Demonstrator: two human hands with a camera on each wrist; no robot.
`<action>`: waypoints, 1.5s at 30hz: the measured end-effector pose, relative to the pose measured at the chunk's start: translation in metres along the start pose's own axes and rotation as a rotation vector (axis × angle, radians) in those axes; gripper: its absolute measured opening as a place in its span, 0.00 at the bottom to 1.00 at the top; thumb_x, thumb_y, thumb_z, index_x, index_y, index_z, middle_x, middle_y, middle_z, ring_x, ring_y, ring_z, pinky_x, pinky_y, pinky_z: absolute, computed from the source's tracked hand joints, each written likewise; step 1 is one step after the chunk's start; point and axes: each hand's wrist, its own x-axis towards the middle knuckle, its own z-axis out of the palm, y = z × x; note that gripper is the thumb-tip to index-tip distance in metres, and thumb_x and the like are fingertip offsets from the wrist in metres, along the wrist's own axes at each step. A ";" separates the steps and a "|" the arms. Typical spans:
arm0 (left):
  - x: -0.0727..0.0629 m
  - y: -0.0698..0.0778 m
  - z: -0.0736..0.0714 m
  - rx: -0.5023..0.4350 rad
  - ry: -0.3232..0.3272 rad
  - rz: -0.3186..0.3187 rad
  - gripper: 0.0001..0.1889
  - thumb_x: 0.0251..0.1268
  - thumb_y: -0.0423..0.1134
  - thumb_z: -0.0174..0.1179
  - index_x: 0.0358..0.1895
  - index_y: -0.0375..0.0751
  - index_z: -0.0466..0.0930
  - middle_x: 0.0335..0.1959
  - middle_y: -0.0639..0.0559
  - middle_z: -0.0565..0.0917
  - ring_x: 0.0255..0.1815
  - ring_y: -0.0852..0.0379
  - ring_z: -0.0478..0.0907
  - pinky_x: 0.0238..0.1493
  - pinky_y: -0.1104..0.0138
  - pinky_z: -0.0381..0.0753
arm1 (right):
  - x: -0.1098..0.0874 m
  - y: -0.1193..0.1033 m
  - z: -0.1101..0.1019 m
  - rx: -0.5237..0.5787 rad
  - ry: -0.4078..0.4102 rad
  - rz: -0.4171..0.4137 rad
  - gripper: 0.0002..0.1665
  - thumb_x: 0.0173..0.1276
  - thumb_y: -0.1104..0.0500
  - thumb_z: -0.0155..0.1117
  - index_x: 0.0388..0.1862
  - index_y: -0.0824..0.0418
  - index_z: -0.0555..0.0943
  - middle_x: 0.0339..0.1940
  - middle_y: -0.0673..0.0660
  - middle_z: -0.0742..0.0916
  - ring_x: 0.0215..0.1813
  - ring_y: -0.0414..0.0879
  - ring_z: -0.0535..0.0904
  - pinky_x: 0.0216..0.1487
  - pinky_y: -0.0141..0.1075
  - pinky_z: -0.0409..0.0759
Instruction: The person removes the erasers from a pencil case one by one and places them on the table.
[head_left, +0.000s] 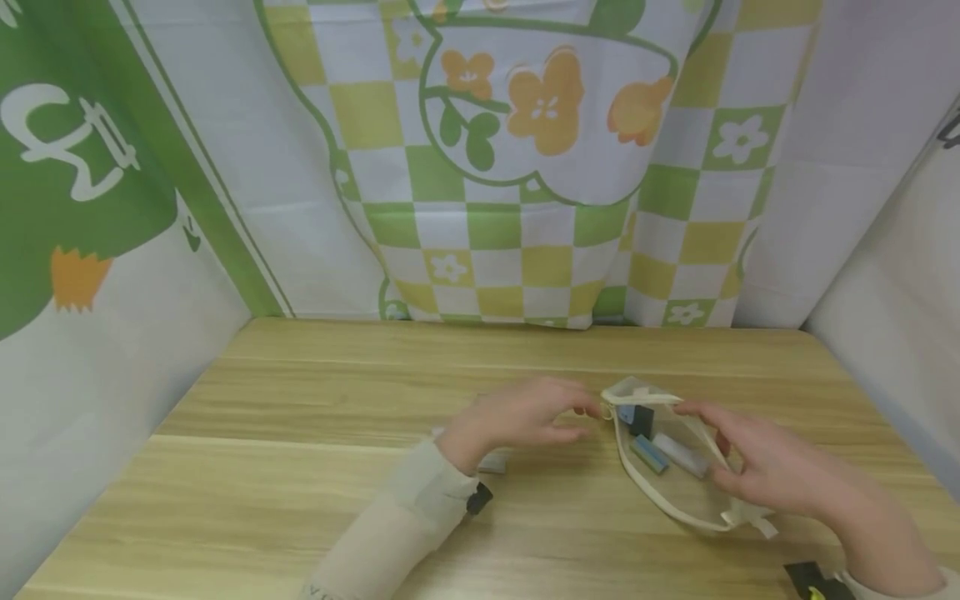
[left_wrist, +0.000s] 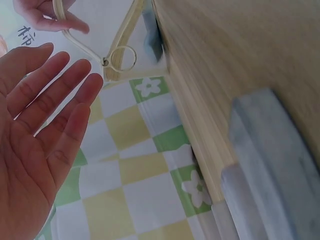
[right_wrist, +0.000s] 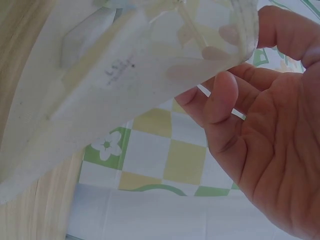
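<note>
A translucent zip pouch point(head_left: 647, 399) with cream edging lies with its mouth spread wide. Inside it are a blue-green block point(head_left: 649, 454), a whitish bar point(head_left: 681, 455) and a dark piece point(head_left: 641, 421). My right hand point(head_left: 780, 458) holds the pouch's right edge; in the right wrist view some of its fingertips show through the cloudy sheet. Beside the opposite end, my left hand point(head_left: 528, 412) has loosely bent fingers and an empty palm. Its fingertips are close to the ring zipper pull point(left_wrist: 135, 58) in the left wrist view.
Beneath the left wrist, a pale block point(head_left: 492, 463) lies on the wooden table point(head_left: 300, 500), partly hidden by the arm. A grey block point(left_wrist: 272, 160) looms close in the left wrist view. Patterned cloth point(head_left: 495, 225) hangs behind the table's far edge.
</note>
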 end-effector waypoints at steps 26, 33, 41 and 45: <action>0.034 0.011 0.012 -0.040 -0.022 0.108 0.14 0.70 0.36 0.59 0.56 0.39 0.81 0.53 0.51 0.84 0.55 0.59 0.81 0.59 0.80 0.72 | 0.001 0.000 0.000 0.041 -0.039 0.035 0.41 0.59 0.65 0.67 0.72 0.58 0.64 0.32 0.51 0.77 0.18 0.32 0.65 0.18 0.30 0.69; 0.045 0.015 0.016 -0.033 -0.037 0.128 0.14 0.72 0.40 0.59 0.57 0.42 0.81 0.55 0.56 0.83 0.55 0.65 0.79 0.59 0.82 0.70 | 0.001 0.002 -0.001 0.059 -0.053 0.032 0.41 0.61 0.64 0.66 0.73 0.60 0.63 0.32 0.51 0.77 0.19 0.32 0.65 0.18 0.30 0.70; 0.055 0.018 0.022 -0.005 -0.088 0.101 0.14 0.72 0.41 0.59 0.57 0.44 0.81 0.52 0.57 0.83 0.53 0.67 0.78 0.58 0.82 0.70 | 0.001 0.002 -0.001 0.045 -0.039 0.016 0.40 0.61 0.65 0.66 0.73 0.61 0.64 0.30 0.50 0.77 0.18 0.31 0.65 0.18 0.29 0.69; 0.059 0.019 0.024 -0.009 -0.111 0.090 0.15 0.71 0.40 0.60 0.57 0.44 0.81 0.52 0.57 0.84 0.53 0.67 0.79 0.57 0.83 0.71 | 0.001 0.002 -0.001 0.050 -0.040 0.021 0.40 0.61 0.65 0.66 0.72 0.60 0.64 0.31 0.50 0.77 0.18 0.31 0.65 0.18 0.30 0.69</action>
